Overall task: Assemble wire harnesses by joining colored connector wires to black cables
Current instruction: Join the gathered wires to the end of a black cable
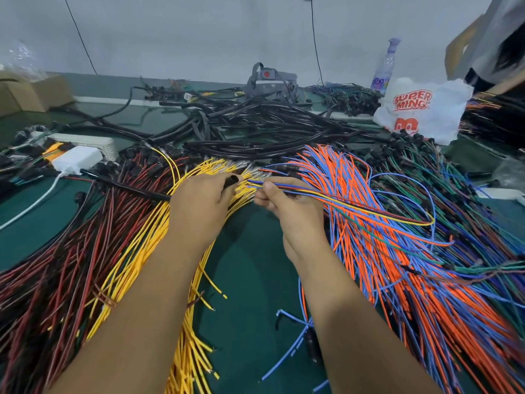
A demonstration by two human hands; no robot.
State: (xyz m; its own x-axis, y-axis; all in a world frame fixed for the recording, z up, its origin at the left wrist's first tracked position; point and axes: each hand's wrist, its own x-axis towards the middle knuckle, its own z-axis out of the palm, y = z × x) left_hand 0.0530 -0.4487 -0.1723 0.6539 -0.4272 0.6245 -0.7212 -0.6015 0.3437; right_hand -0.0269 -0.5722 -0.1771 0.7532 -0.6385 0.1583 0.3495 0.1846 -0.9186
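Observation:
My left hand [199, 200] grips a black cable [127, 185] whose open end sticks out past the fingers at centre. My right hand [279, 200] pinches a thin bunch of coloured wires [369, 213], yellow, blue, orange and green, with their tips pointing at the cable's end a short gap away. The bunch trails off to the right in a loop. Under my hands lies a fan of yellow wires [159, 245]. A heap of orange and blue wires [412, 280] spreads to the right. More black cables [255, 123] are piled behind.
Red and dark wires [56, 265] cover the green table [250, 280] at the left. A white power strip [85, 145] and cardboard box [31, 92] stand far left. A printed plastic bag [420, 109], a bottle [385, 66] and another person [500, 38] are at the back right.

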